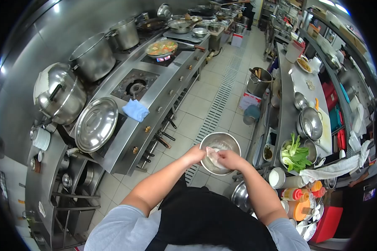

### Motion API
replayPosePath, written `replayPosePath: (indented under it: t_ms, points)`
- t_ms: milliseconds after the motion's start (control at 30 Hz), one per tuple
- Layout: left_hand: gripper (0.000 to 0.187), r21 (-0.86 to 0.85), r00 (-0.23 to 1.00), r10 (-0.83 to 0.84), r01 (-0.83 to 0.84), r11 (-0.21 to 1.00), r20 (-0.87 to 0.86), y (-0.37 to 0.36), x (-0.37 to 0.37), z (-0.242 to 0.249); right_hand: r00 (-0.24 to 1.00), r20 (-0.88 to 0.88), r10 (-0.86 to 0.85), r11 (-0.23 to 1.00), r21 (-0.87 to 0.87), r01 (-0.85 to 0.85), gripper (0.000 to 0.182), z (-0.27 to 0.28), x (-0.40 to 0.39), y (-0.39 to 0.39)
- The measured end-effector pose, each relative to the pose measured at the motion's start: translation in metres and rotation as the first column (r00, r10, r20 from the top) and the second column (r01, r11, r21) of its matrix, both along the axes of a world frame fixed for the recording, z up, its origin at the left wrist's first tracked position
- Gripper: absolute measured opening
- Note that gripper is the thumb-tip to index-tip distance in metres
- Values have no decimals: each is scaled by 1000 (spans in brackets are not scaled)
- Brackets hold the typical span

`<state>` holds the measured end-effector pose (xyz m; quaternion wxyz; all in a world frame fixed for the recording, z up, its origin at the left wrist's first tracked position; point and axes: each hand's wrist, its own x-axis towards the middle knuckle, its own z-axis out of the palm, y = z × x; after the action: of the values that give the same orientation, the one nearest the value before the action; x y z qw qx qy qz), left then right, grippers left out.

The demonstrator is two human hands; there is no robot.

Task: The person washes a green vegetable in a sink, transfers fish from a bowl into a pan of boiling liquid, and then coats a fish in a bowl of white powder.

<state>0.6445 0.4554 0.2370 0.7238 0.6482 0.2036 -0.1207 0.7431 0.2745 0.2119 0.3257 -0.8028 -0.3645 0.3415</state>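
A round metal bowl (230, 141) is held in front of my body, over the tiled floor. My left hand (194, 154) is closed on the bowl's left rim. Inside the bowl, my right hand (229, 160) pinches a pale, whitish piece of food (213, 155), which lies against the bowl's left side close to my left fingers. Some of the bowl's inside is hidden behind my right hand.
On the left, a steel stove (155, 98) carries large pots, a big lid (96, 124), a blue cloth (135, 110) and a pan of food (161, 48). The right counter (287, 83) holds bowls, leafy greens (295, 155) and sauce bottles (292, 194). Another person (249, 12) stands far back.
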Motion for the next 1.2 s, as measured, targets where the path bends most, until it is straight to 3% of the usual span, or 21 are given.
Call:
replayPosePath:
  t_ms: [33, 100, 133, 167, 233, 267, 300, 367, 400, 467, 500, 600, 633, 700, 733, 833, 967, 1000, 1033, 1133, 1200]
  points:
    - [35, 0, 1000, 13, -13, 1000, 2, 1, -4, 3, 1000, 2, 13, 1000, 0, -13, 27, 1, 1, 5]
    - [42, 5, 996, 84, -84, 996, 10, 4, -12, 6, 891, 453, 24, 953, -279, 116, 25, 5, -1, 17]
    - [46, 4, 994, 111, -111, 994, -9, 5, -13, 4, 815, 574, 78, 942, -310, 129, 23, 10, -9, 24]
    - [46, 2, 994, 111, -111, 994, -18, 10, -14, -5, 820, 566, 79, 941, -314, 126, 23, 9, -18, 31]
    - [37, 64, 995, 53, -58, 996, 84, 18, -11, -16, 730, 681, 63, 995, -97, 5, 26, 5, -29, 38]
    - [38, 116, 996, 73, -80, 990, 56, 22, -12, -17, 763, 610, 212, 977, -141, -159, 24, -13, -23, 42]
    - [43, 138, 997, 69, -74, 988, 45, 21, -17, 6, 771, 600, 215, 976, -152, -154, 24, -7, -23, 43]
    - [43, 144, 998, 55, -61, 988, 43, 28, -22, 3, 783, 464, 414, 886, -404, -229, 24, 9, -19, 51]
    - [43, 126, 998, 39, -45, 991, 51, 30, -23, 3, 795, 452, 404, 886, -408, -219, 24, 2, -12, 54]
    - [43, 66, 995, 75, -80, 995, 73, 22, -25, 19, 665, 747, -9, 995, -59, 80, 26, -21, -2, 56]
    - [43, 103, 999, 48, -50, 993, 21, 33, -14, -8, 703, 707, -76, 996, 26, 82, 24, -12, -5, 61]
    - [42, 58, 998, 28, -31, 998, 60, 43, -11, 8, 860, 433, 269, 962, -168, -217, 22, 25, -13, 69]
    - [41, 75, 997, 50, -55, 996, 66, 47, -11, 8, 861, 430, 272, 961, -172, -217, 22, 24, -8, 74]
    - [40, 82, 996, 68, -74, 994, 66, 56, -10, 7, 836, 484, 261, 886, -464, -9, 26, 17, 10, 80]
    - [40, 58, 995, 89, -91, 994, 43, 61, -7, 6, 761, 637, 121, 963, -261, 65, 34, 11, 17, 80]
    - [39, 18, 996, 75, -76, 997, 57, 79, 8, -4, 845, 484, 228, 959, -262, -108, 38, 21, 12, 94]
    - [39, 77, 993, 27, -35, 996, 111, 104, 33, -40, 841, 378, 386, 845, -511, -158, 39, 16, 24, 119]
    - [40, 87, 993, -14, 4, 996, 114, 109, 36, -36, 728, 586, 357, 827, -560, 45, 33, 9, 28, 124]
    - [40, 79, 993, -20, 10, 997, 115, 113, 39, -32, 729, 584, 357, 822, -567, 51, 33, 3, 35, 129]
    - [47, -16, 996, -82, 82, 997, 26, 133, 60, -21, 674, 734, 86, 979, -186, 78, 22, -6, 56, 150]
    - [48, -31, 997, -74, 74, 997, 27, 151, 75, -21, 806, 533, 259, 942, -322, -89, 18, 3, 66, 164]
